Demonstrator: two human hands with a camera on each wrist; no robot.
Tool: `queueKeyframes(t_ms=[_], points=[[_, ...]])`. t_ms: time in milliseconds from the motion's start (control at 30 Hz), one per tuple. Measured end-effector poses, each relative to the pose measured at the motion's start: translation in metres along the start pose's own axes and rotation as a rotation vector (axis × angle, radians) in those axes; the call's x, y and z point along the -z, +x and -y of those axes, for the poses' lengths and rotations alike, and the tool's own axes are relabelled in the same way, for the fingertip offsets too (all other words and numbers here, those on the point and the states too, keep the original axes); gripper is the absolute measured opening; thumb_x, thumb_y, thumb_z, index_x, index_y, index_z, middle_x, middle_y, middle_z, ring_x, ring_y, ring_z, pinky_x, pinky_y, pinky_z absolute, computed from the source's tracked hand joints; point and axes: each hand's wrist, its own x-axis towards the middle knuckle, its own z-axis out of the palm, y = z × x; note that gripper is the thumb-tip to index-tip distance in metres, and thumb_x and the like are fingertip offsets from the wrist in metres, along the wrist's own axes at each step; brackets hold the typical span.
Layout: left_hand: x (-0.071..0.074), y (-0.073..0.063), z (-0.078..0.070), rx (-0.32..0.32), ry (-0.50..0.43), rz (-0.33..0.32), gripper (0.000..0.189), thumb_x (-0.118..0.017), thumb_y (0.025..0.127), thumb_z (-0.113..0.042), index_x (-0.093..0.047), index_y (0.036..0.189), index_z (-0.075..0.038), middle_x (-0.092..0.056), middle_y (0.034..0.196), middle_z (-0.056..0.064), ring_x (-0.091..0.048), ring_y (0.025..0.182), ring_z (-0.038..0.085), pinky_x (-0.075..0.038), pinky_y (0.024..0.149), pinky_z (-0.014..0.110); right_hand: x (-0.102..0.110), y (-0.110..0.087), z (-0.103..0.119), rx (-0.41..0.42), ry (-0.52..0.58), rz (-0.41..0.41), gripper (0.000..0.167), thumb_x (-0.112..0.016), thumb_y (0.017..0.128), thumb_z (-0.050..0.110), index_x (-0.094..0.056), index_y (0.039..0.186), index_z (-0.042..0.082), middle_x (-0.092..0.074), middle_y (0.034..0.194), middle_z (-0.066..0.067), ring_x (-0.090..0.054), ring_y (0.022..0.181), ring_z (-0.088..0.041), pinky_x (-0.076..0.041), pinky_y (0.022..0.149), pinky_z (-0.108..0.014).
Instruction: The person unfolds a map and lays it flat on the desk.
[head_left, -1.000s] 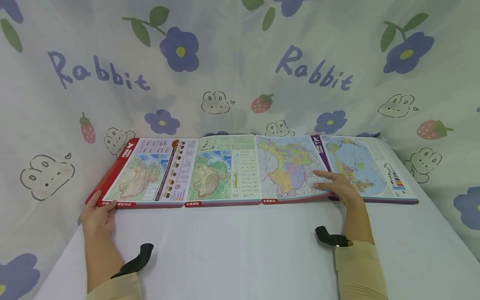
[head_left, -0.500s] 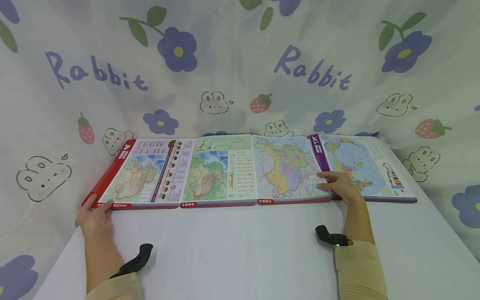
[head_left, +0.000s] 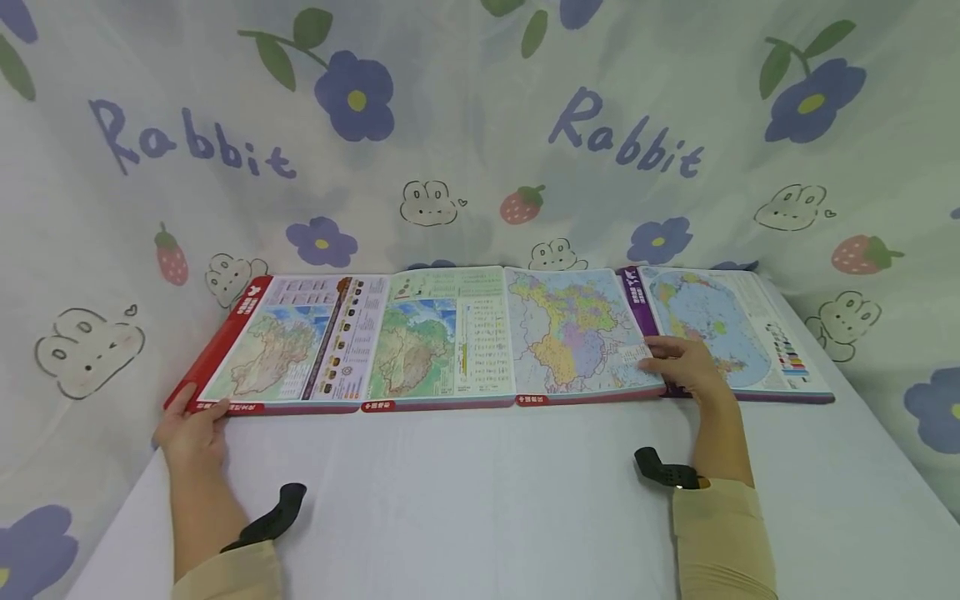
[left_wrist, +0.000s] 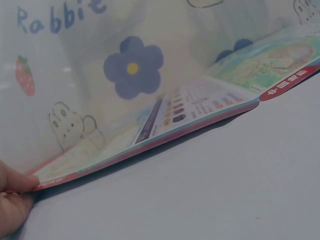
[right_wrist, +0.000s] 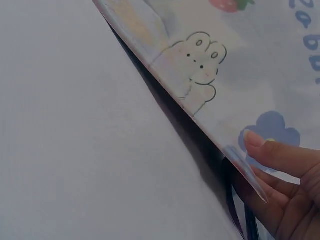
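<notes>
A long glossy map with a red left border lies unfolded along the back of the table. My left hand pinches its front left corner, thumb and fingers on either face, as the left wrist view also shows. At the other end, my right hand grips the front right corner. In the right wrist view the thumb lies over the sheet and the other fingers are underneath. That edge is raised off the cloth. A second map with a purple border lies at the right, partly hidden by my right hand.
White cloth covers the table in front of the maps. A curtain printed with rabbits, flowers and strawberries hangs right behind their back edges. Black wrist mounts sit on both forearms.
My right hand's spread fingers have drawn together at the map's right corner. The red-bordered map has shifted slightly left. My left hand keeps its hold on the left corner.
</notes>
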Motion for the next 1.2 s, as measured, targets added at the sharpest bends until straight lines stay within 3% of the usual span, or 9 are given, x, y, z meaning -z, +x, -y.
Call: queueKeyframes(t_ms=[167,267,433,600,700,1000,1200], points=[[-0.002,-0.002,0.0,-0.005,-0.003,0.008,0.076,-0.071,0.079,-0.001,-0.043,0.139,-0.039,-0.012,0.154,-0.017,-0.022,0.137,0.006,-0.029,0.108,0.026,0.007,-0.003,-0.001,0.053,0.031,-0.017,0.067,-0.073,0.083,0.032,-0.048,0.137,0.001,-0.059,0.117,-0.015,-0.062,0.083,-0.001,-0.053,0.074,-0.016],[-0.002,-0.003,0.0,-0.009,-0.02,0.01,0.076,-0.07,0.079,0.002,-0.043,0.139,-0.037,-0.013,0.153,-0.017,-0.023,0.137,0.006,-0.029,0.107,0.026,0.011,-0.006,0.002,0.083,0.059,-0.005,0.066,-0.072,0.084,0.031,-0.048,0.137,0.0,-0.056,0.121,-0.015,-0.061,0.085,0.001,-0.054,0.075,-0.017],[-0.003,-0.004,0.001,-0.014,-0.043,0.003,0.075,-0.07,0.079,0.001,-0.045,0.139,-0.036,-0.014,0.153,-0.017,-0.024,0.136,0.006,-0.03,0.107,0.025,0.019,-0.011,0.006,0.072,0.001,-0.029,0.068,-0.07,0.085,0.037,-0.045,0.141,0.008,-0.05,0.135,-0.018,-0.054,0.1,-0.013,-0.049,0.083,-0.022],[-0.002,-0.005,0.002,-0.014,-0.027,0.009,0.076,-0.071,0.079,0.0,-0.044,0.139,-0.037,-0.014,0.153,-0.016,-0.024,0.137,0.006,-0.03,0.107,0.026,0.025,-0.012,-0.001,0.097,-0.062,-0.057,0.077,-0.069,0.085,0.041,-0.034,0.148,0.015,-0.043,0.143,-0.018,-0.049,0.12,-0.037,-0.041,0.098,-0.052],[-0.001,-0.005,0.001,-0.018,-0.005,0.012,0.076,-0.072,0.079,-0.002,-0.043,0.139,-0.038,-0.013,0.154,-0.016,-0.022,0.138,0.006,-0.03,0.108,0.026,0.027,-0.014,-0.007,0.107,-0.105,-0.076,0.08,-0.07,0.083,0.043,-0.031,0.148,0.016,-0.039,0.147,-0.018,-0.042,0.128,-0.042,-0.033,0.103,-0.061],[0.0,-0.003,0.0,-0.009,-0.006,0.007,0.077,-0.072,0.078,-0.002,-0.043,0.139,-0.039,-0.013,0.154,-0.017,-0.022,0.137,0.005,-0.03,0.108,0.025,0.037,-0.017,-0.017,0.059,-0.187,-0.093,0.087,-0.069,0.082,0.049,-0.024,0.151,0.02,-0.017,0.155,-0.02,-0.013,0.137,-0.053,-0.021,0.103,-0.07],[-0.001,-0.003,0.001,-0.014,-0.02,0.014,0.076,-0.071,0.078,0.0,-0.044,0.139,-0.038,-0.014,0.153,-0.017,-0.023,0.137,0.006,-0.031,0.107,0.025,0.046,-0.022,-0.033,0.079,-0.24,-0.177,0.094,-0.068,0.083,0.048,-0.012,0.153,0.017,-0.011,0.154,-0.027,-0.008,0.137,-0.053,-0.018,0.103,-0.071]])
